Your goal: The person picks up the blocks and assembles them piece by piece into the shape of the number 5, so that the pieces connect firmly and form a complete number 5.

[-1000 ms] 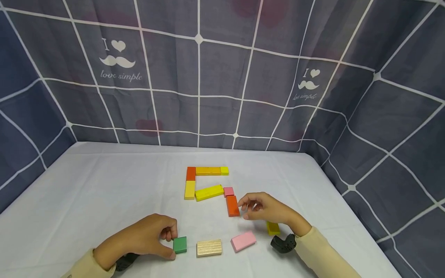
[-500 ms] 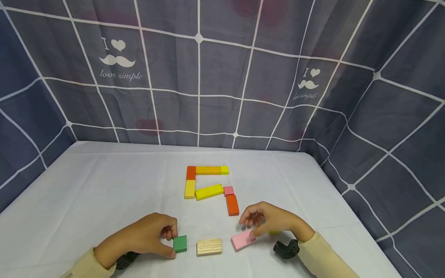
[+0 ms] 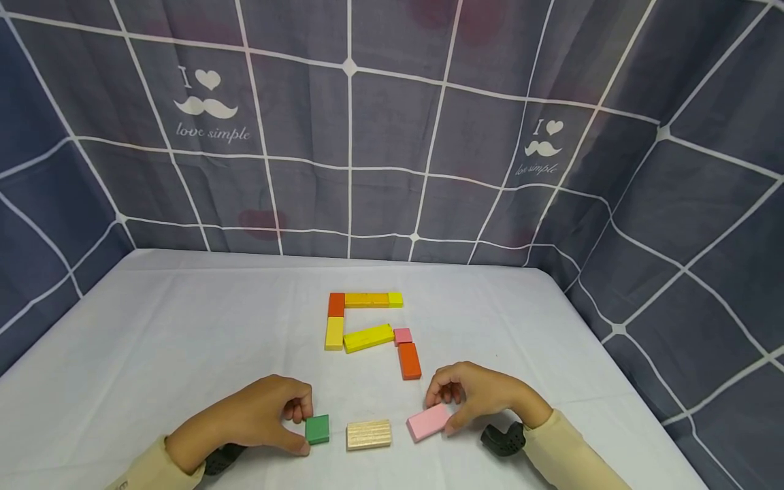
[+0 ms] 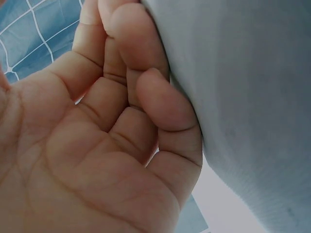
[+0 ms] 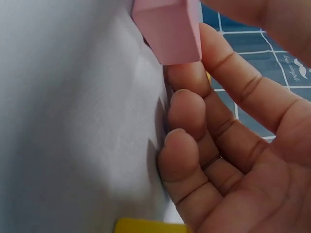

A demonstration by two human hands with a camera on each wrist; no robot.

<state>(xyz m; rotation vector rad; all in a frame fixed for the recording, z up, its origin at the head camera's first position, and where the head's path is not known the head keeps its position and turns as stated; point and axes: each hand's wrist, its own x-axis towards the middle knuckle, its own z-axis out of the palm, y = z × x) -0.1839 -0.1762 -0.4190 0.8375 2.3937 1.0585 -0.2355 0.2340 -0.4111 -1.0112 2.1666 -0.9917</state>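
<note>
My left hand (image 3: 263, 413) rests on the white table beside a green block (image 3: 317, 429), thumb and index finger at the two corners of its left end. In the left wrist view the left hand's other fingers (image 4: 167, 104) are curled against the cloth, and the block is out of sight. My right hand (image 3: 480, 395) pinches the right end of a pink block (image 3: 427, 422) between thumb and index finger. Close up in the right wrist view, the pink block (image 5: 170, 31) touches the index finger, with the remaining fingers curled below. Between the hands lies a plain wooden block (image 3: 368, 435).
Farther back, blocks form a bent line: orange-yellow (image 3: 366, 300), red-orange (image 3: 336, 305), pale yellow (image 3: 334, 333), yellow (image 3: 369, 338), small pink (image 3: 402, 336) and orange (image 3: 410, 361). Another yellow block (image 5: 150, 226) lies by the right hand. A checked curtain (image 3: 392, 136) surrounds the white table (image 3: 233, 306).
My right hand has moved from beside the orange block down to the pink block and taken its right end. The left hand has stayed at the green block.
</note>
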